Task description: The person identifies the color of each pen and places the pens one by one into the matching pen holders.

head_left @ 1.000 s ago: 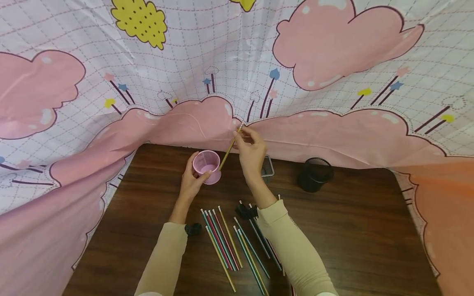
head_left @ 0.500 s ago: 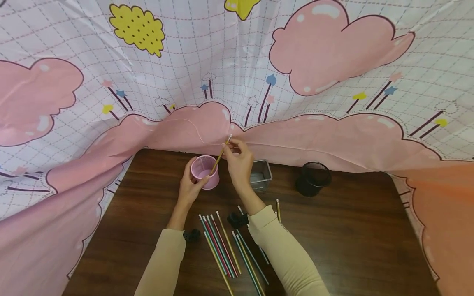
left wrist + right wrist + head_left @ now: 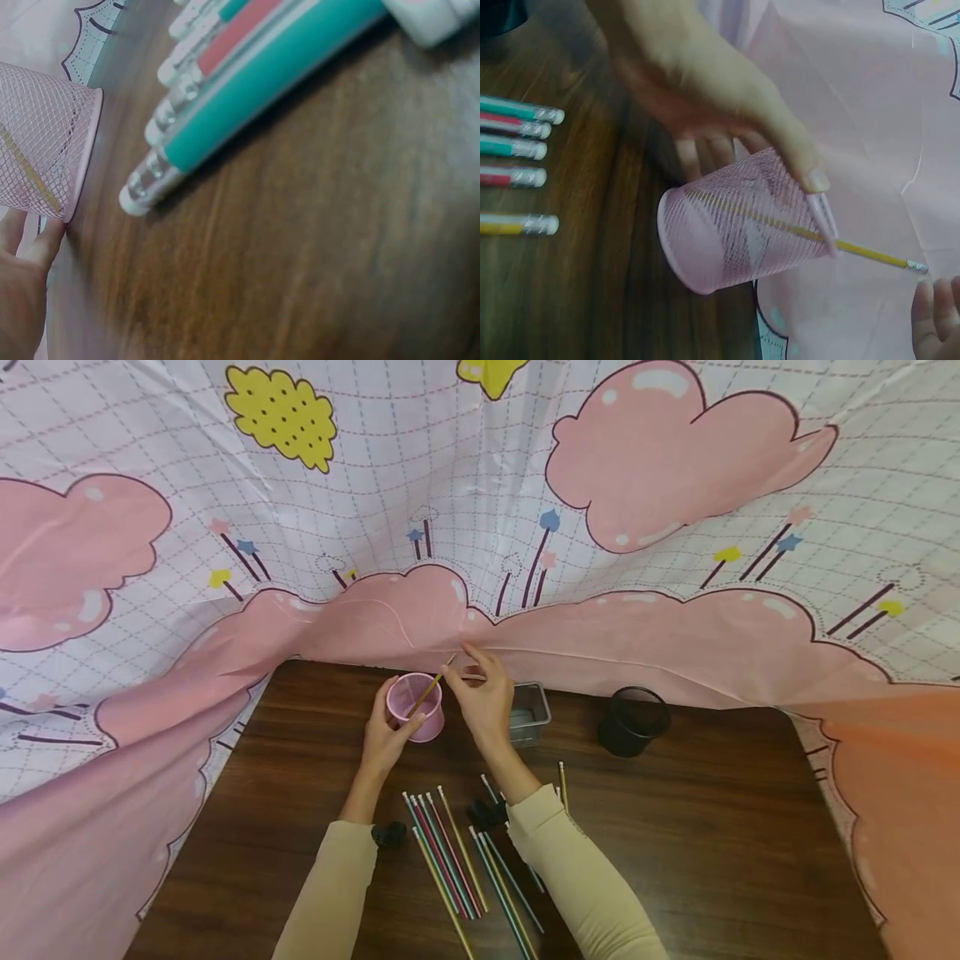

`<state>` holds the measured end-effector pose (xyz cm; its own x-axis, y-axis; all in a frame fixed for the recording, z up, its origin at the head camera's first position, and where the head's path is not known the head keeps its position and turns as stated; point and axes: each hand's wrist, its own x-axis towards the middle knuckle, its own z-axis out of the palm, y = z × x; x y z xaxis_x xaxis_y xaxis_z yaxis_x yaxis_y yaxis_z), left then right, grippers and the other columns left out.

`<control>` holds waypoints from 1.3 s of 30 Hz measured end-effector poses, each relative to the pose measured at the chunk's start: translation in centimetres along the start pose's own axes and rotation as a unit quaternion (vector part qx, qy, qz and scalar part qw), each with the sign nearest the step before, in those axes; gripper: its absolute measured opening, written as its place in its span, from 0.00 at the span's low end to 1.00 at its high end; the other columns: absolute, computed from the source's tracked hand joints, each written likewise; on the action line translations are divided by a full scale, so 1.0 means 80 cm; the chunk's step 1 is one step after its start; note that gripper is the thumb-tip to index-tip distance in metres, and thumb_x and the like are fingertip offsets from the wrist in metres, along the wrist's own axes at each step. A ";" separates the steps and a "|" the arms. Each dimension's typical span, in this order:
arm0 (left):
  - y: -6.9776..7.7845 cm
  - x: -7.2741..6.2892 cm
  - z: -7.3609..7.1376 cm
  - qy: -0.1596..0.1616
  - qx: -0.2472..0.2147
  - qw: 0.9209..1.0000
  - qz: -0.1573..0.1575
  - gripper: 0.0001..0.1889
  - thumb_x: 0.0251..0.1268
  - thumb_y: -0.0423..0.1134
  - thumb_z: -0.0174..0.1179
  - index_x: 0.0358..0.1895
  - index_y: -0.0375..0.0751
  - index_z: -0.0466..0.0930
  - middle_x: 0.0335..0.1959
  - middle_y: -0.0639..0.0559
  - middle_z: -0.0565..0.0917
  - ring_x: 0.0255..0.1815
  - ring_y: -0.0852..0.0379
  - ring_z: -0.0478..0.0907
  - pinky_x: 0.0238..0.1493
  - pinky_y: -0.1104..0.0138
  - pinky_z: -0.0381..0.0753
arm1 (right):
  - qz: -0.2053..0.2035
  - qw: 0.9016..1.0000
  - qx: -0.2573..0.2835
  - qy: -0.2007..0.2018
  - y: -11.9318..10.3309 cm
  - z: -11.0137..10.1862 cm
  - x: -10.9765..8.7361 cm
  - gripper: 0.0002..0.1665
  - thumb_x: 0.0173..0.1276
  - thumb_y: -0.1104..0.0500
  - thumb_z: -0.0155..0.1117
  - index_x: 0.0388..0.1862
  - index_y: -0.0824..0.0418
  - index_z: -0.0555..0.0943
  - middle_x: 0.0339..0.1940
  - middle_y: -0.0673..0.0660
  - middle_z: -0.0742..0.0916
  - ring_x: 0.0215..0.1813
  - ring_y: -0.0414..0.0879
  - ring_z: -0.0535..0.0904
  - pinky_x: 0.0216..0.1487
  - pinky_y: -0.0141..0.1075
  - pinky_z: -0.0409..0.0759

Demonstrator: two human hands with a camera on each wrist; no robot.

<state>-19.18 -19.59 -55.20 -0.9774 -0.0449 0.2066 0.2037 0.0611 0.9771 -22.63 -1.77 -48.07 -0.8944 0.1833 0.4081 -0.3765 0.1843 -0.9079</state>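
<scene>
The left grip [image 3: 384, 735], a bare hand, is curled round the pink mesh pencil cup [image 3: 739, 244]. The right grip [image 3: 483, 702] holds nothing that I can make out: its fingers are spread loosely, and in the right wrist view the fingertips lie just beside the eraser end of the yellow pencil [image 3: 874, 254], seemingly apart from it.

That pencil leans inside the cup, its long axis slanting from the near left low down to the far right, where the eraser end clears the rim. So it points up towards the right grip, which is nearer that end, while the left has the cup; the next move likely turns on this slant. Whether the cup's base touches the bench [image 3: 697, 827] cannot be told.

The bench is dark wood. Loose pencils [image 3: 441, 858] lie on the near side, roughly side by side, erasers outward. The grey rectangular mesh holder [image 3: 527, 735] sits just beyond the right wrist, and the black round mesh cup [image 3: 621, 739] farther right. Pink cloud-printed cloth [image 3: 645, 635] hangs behind.
</scene>
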 end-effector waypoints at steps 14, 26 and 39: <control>-0.001 0.004 -0.002 0.007 -0.018 1.000 0.010 0.42 0.60 0.27 0.68 0.75 0.32 0.54 0.69 0.24 0.63 0.68 0.25 0.64 0.65 0.37 0.65 | -0.078 0.987 -0.136 0.019 0.019 -0.105 -0.061 0.44 0.54 0.54 0.81 0.70 0.58 0.75 0.64 0.56 0.78 0.56 0.53 0.73 0.47 0.47 0.78; -0.001 -0.001 0.006 0.009 -0.018 1.000 0.001 0.43 0.61 0.27 0.67 0.76 0.31 0.53 0.69 0.25 0.65 0.66 0.27 0.67 0.64 0.39 0.68 | -0.051 0.988 -0.143 0.028 0.037 -0.139 -0.081 0.42 0.55 0.53 0.80 0.69 0.58 0.75 0.68 0.52 0.77 0.49 0.59 0.74 0.46 0.36 0.75; -0.009 0.001 0.006 0.017 -0.035 0.999 0.008 0.42 0.59 0.26 0.68 0.76 0.32 0.54 0.69 0.26 0.64 0.67 0.26 0.65 0.65 0.36 0.64 | -0.024 0.985 -0.172 0.020 0.062 -0.185 -0.104 0.43 0.57 0.52 0.79 0.71 0.52 0.73 0.68 0.51 0.77 0.55 0.52 0.72 0.50 0.52 0.77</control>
<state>-19.41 -19.14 -55.91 -0.9719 -0.0776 0.2222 0.2235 -0.0081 0.9747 -13.50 11.88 -54.58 -0.8645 0.2028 0.4599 -0.3082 0.5090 -0.8037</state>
